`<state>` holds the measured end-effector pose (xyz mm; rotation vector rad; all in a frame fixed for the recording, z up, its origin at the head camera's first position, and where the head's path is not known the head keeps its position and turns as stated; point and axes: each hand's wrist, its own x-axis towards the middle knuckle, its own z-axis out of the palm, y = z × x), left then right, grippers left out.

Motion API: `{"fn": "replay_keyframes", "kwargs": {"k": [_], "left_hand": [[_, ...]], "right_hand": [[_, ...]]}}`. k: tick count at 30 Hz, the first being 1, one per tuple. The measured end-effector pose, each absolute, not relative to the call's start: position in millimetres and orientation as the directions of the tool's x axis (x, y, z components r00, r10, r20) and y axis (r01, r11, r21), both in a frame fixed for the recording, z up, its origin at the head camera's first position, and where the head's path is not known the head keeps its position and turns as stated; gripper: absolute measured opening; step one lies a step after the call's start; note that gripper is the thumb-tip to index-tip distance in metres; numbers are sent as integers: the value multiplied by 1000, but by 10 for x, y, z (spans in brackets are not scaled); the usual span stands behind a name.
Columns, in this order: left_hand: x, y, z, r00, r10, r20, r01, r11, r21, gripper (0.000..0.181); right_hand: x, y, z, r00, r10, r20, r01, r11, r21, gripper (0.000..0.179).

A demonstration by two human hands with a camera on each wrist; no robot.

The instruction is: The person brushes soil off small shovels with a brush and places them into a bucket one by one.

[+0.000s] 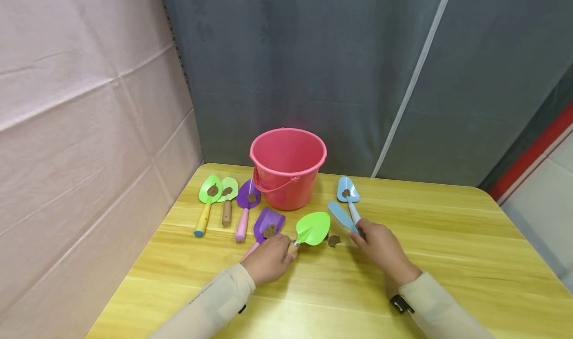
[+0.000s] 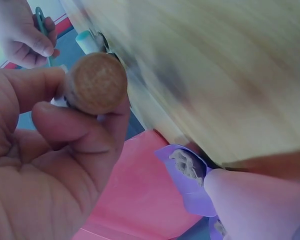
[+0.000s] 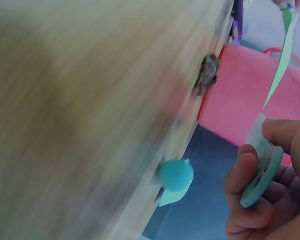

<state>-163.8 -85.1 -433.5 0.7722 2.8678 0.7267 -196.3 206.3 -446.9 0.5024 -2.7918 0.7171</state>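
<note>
My left hand (image 1: 270, 260) grips the wooden handle (image 2: 99, 82) of a bright green trowel (image 1: 313, 228), its leaf-shaped blade bare and raised over the table. In my right hand (image 1: 382, 247) is a slim light blue spatula (image 1: 341, 214), pinched between thumb and fingers by its teal handle (image 3: 265, 180). Between the two tools a brown clump (image 1: 334, 240) lies on the wood. Just beyond the right hand a light blue shovel (image 1: 348, 189) rests on the table with a brown clump on its blade. A purple shovel (image 1: 267, 223) carrying another clump lies beside the left hand, its pink handle partly hidden.
A pink bucket (image 1: 288, 184) stands at the back of the wooden table (image 1: 447, 229), handle hanging down in front. Left of it lie a green trowel (image 1: 209, 189), a pale green one (image 1: 228, 188) and a purple one (image 1: 247, 192), each bearing a brown clump. Grey curtain (image 1: 304, 55) hangs behind.
</note>
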Motion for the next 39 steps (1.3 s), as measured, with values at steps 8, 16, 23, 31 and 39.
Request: {"fn": "replay_keyframes", "kwargs": {"k": [8, 16, 23, 31, 39], "left_hand": [[-1622, -834, -4325, -871, 491, 30, 442, 753, 487, 15], [-1618, -814, -4315, -878, 476, 42, 437, 764, 475, 14], [-1624, -806, -4317, -878, 478, 34, 431, 756, 493, 14], [-1638, -822, -4336, -872, 486, 58, 448, 744, 497, 13], [-1647, -822, -4340, -868, 492, 66, 456, 741, 493, 12]], "right_hand": [[-1816, 1852, -4346, -883, -341, 323, -456, 785, -419, 13], [-1632, 1567, -4308, -827, -497, 261, -561, 743, -364, 16], [-1687, 1613, -4350, -854, -428, 297, -513, 789, -339, 18], [-1878, 1813, -4396, -890, -359, 280, -445, 814, -373, 19], [-2063, 2040, -4450, -920, -293, 259, -380, 825, -418, 17]]}}
